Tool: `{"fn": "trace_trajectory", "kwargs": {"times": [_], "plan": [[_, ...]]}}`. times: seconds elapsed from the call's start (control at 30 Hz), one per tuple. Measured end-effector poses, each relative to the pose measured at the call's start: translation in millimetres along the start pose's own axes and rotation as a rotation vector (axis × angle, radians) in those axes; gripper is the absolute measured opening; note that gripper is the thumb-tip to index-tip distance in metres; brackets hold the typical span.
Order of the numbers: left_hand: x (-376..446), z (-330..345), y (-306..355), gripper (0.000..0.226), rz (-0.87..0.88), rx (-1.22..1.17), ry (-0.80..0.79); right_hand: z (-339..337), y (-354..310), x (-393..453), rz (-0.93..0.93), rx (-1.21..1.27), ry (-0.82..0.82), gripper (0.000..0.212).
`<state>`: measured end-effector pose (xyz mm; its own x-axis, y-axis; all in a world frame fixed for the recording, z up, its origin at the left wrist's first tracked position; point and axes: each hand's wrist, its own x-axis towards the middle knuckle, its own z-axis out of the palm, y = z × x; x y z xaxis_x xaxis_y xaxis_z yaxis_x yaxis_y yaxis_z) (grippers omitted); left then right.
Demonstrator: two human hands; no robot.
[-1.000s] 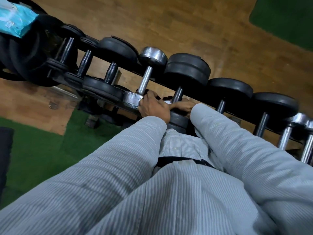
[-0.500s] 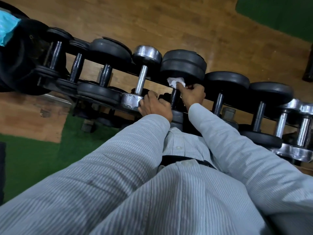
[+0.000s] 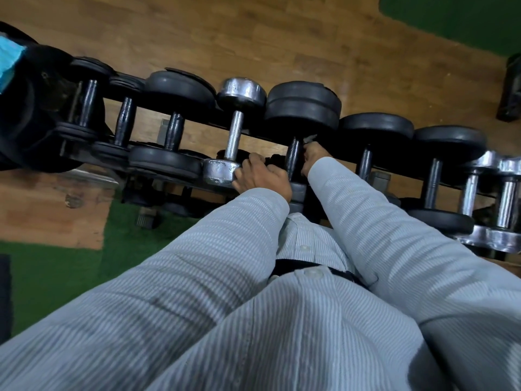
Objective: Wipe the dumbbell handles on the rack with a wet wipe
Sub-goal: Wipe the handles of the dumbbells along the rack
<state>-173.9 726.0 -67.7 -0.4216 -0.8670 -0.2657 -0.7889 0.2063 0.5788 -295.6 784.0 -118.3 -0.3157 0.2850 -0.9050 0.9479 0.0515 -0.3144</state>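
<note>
Rack [image 3: 255, 136]: black frame, runs diagonally L to R, holds a row of dumbbells over a wood floor [image 3: 282, 38].
Target dumbbell [image 3: 303, 108]: black rubber plates, dark handle [image 3: 293, 156], mid-row, just R of the chrome dumbbell [image 3: 235, 131].
Right hand [image 3: 313, 158]: fingers closed around R side of the handle, near the far plate.
Wet wipe [image 3: 308, 139]: only a small white scrap shows above right hand, against the handle; rest hidden.
Left hand [image 3: 260, 176]: curled over the rack's near edge, betw. chrome dumbbell's near head and target handle; touches the chrome head. What the fingers grip, if anything: can't tell.
Sleeves [image 3: 366, 221]: pale striped shirt, both arms.
</note>
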Motion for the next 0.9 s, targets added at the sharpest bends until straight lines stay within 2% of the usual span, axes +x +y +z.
{"fn": "trace_trajectory", "kwargs": {"times": [0.1,0.23,0.27,0.33,0.43,0.5,0.57,0.63,0.73,0.83,0.9], "plan": [[0,3,-2,0.030,0.013,-0.002,0.001,-8,-2,-16,0.035,-0.049,-0.169,0.020],[2,5,-4,0.028,0.016,0.016,0.003,-33,-9,-16,0.004,-0.029,-0.319,0.012],[2,6,-4,0.027,0.018,0.018,0.008,-38,-10,-16,-0.013,-0.082,-0.312,0.014],[1,7,-5,0.027,0.024,0.018,0.011,-44,-12,-19,-0.104,-0.254,-0.318,0.016],[1,7,-5,0.029,0.023,0.017,0.004,-50,-8,-15,-0.301,-0.452,-0.200,0.019],[1,6,-5,0.030,0.017,0.021,-0.005,-55,-6,-14,-0.415,-0.646,-0.191,0.025],[1,6,-5,0.029,0.013,0.017,-0.002,-61,-4,-23,-0.457,-0.902,-0.252,0.017],[1,7,-4,0.027,0.011,0.020,-0.004,-61,1,-31,-0.458,-1.019,-0.260,0.018],[2,6,-6,0.024,0.014,0.040,-0.023,-53,6,-33,-0.549,-0.916,-0.089,0.030],[1,4,-4,0.022,0.014,0.045,-0.032,-39,2,-30,-0.643,-0.565,0.095,0.033],[0,3,-3,0.022,0.015,0.041,-0.023,-28,-1,-32,-0.722,-0.451,0.175,0.031]]}}
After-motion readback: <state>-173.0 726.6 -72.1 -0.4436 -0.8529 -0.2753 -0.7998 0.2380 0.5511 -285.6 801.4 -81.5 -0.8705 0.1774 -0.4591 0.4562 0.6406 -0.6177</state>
